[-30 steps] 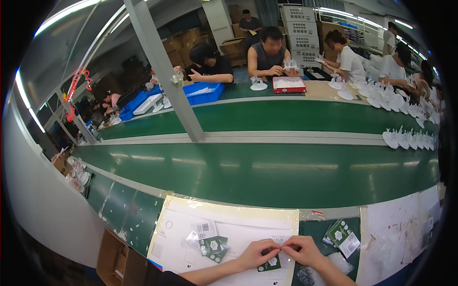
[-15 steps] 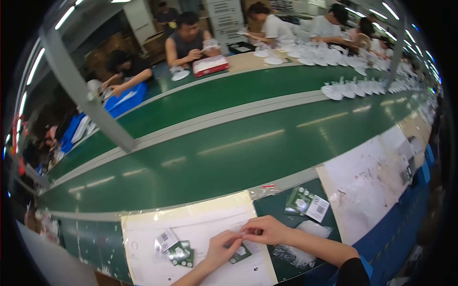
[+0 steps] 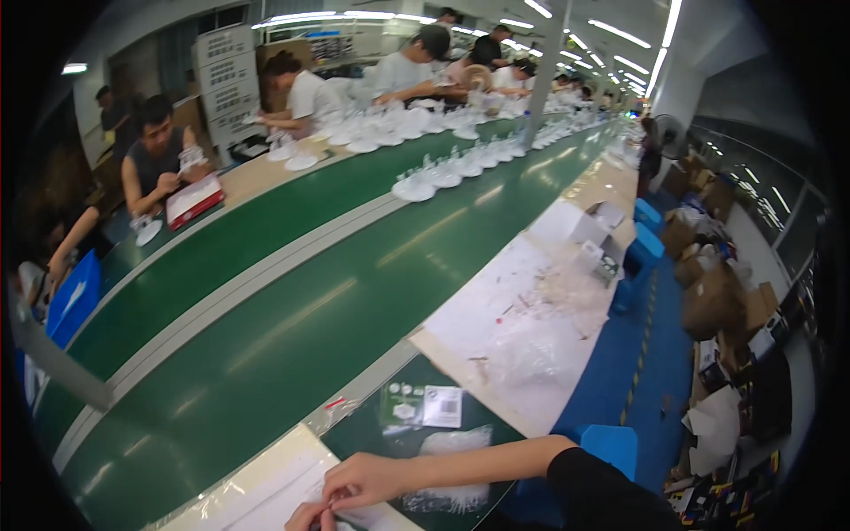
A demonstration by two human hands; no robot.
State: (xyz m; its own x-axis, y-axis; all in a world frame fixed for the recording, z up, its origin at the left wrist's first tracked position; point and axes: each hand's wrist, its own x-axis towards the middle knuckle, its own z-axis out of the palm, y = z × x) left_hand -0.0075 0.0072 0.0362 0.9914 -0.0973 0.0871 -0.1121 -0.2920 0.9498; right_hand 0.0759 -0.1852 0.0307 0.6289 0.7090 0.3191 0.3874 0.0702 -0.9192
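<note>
My right hand [image 3: 365, 479] comes in from the right, its thumb and fingers pinched together over the white board [image 3: 232, 492]. Against its fingertips is my left hand [image 3: 310, 516], also closed and partly cut off by the lower edge. Whatever lies between the fingers is too small and too hidden to make out. Beyond my right forearm lie a green printed card in a clear bag [image 3: 403, 406] and a white label with a barcode [image 3: 443, 407]. A clear plastic bag of thin whitish pieces [image 3: 456, 442] is partly behind that forearm.
Past the board runs a green conveyor belt [image 3: 292, 327] with rows of clear-and-white items [image 3: 443, 173]. To the right, a white-covered table [image 3: 522, 327] bears scraps and crumpled plastic. A blue stool [image 3: 609, 450] stands by my right arm. Several people sit across the belt.
The view has swung to the right, so my hands now appear lower and further left. The cards on the left of the board have gone out of view. Both hands stay pinched together.
</note>
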